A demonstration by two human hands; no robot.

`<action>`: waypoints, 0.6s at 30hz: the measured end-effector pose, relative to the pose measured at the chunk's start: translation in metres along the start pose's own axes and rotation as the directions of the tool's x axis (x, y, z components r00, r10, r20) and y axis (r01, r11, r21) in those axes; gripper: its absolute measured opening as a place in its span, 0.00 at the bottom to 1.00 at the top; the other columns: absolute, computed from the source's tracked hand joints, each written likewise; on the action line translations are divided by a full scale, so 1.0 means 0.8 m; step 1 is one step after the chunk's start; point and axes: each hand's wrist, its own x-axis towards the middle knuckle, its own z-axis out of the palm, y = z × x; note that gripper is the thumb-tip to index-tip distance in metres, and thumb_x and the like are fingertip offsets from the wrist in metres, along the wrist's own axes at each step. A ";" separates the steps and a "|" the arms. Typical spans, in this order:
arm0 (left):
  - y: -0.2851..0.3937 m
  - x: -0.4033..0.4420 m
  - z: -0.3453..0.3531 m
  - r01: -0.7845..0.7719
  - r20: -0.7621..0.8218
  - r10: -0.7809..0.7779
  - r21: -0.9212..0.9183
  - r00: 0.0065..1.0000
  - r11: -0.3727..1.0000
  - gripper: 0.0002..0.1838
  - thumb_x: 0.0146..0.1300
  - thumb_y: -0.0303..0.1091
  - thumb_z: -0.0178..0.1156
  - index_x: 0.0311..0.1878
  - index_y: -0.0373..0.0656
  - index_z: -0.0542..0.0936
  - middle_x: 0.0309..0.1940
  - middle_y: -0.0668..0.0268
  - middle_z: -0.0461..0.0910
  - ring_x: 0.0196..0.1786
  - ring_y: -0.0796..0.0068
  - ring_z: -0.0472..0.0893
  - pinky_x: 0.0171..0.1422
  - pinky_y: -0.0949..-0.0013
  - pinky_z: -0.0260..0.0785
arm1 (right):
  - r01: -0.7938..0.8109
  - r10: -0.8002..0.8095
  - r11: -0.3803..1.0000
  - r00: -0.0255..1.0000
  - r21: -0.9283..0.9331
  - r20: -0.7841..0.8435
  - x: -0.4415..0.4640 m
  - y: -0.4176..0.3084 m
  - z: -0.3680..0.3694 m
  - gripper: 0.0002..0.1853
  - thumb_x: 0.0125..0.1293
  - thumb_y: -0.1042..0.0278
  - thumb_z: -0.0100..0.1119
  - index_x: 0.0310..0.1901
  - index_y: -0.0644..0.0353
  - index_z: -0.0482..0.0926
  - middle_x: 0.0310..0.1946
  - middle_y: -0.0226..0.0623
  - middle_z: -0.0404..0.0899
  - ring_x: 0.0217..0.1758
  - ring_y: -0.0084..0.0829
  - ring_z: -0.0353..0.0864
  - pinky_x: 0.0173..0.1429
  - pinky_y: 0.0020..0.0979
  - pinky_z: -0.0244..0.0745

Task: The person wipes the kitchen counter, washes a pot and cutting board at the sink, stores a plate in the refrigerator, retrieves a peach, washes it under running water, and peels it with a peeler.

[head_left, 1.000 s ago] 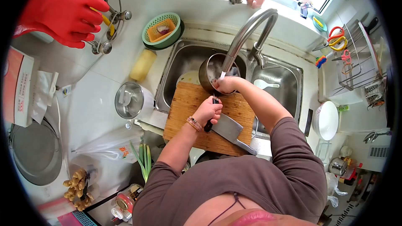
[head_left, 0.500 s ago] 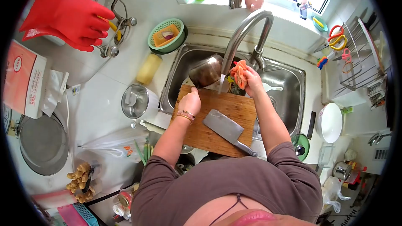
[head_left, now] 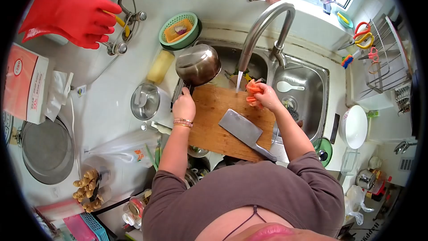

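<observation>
My left hand (head_left: 184, 106) is closed round the dark handle of a small metal pot (head_left: 199, 64). The pot is tipped over, its outer side facing up, above the left edge of the sink (head_left: 263, 56). In my right hand (head_left: 266, 98) is a bunched orange cloth (head_left: 253, 93), held over the top right of the wooden cutting board (head_left: 207, 120). A cleaver (head_left: 240, 127) lies flat on the board. Water runs from the curved faucet (head_left: 263, 22) between my hands. Some food scraps (head_left: 245, 77) show in the left basin.
A white spoon (head_left: 290, 86) lies in the right basin. Left of the sink are a metal container (head_left: 145, 101), a yellow bottle-like item (head_left: 160, 67) and a green basket (head_left: 180, 29). A white bowl (head_left: 354, 127) and green lid (head_left: 323, 151) are at the right. Red gloves (head_left: 71, 13) hang upper left.
The pot has come up out of the left basin and moved left, turned over, with my left hand. My right hand, holding the orange cloth, has moved slightly down over the board.
</observation>
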 end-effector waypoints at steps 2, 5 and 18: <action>-0.013 -0.008 0.001 -0.042 -0.029 0.039 -0.094 0.999 0.995 0.08 0.57 0.24 0.51 0.41 0.36 0.67 0.23 0.47 0.79 0.22 0.54 0.81 0.26 0.59 0.73 | 0.257 -0.251 0.879 0.966 -0.402 0.068 -0.005 0.012 -0.002 0.19 0.50 0.76 0.54 0.48 0.62 0.77 0.44 0.44 0.79 0.40 0.38 0.82 0.41 0.34 0.77; -0.021 -0.008 -0.028 0.367 0.402 -0.078 -0.718 0.912 0.591 0.09 0.58 0.24 0.52 0.42 0.40 0.67 0.18 0.57 0.74 0.14 0.66 0.74 0.17 0.65 0.65 | 0.278 -0.203 0.780 0.960 -0.561 0.194 -0.026 -0.021 -0.001 0.17 0.50 0.70 0.55 0.44 0.58 0.81 0.41 0.48 0.80 0.42 0.48 0.80 0.48 0.39 0.75; -0.042 -0.103 -0.123 0.696 0.666 0.200 -0.687 0.718 -0.209 0.07 0.65 0.26 0.50 0.45 0.43 0.67 0.18 0.70 0.62 0.11 0.86 0.58 0.11 0.80 0.50 | -0.249 -0.120 0.094 0.958 -0.964 -0.259 0.087 -0.042 -0.203 0.10 0.57 0.74 0.49 0.34 0.62 0.82 0.38 0.49 0.82 0.42 0.47 0.82 0.45 0.42 0.78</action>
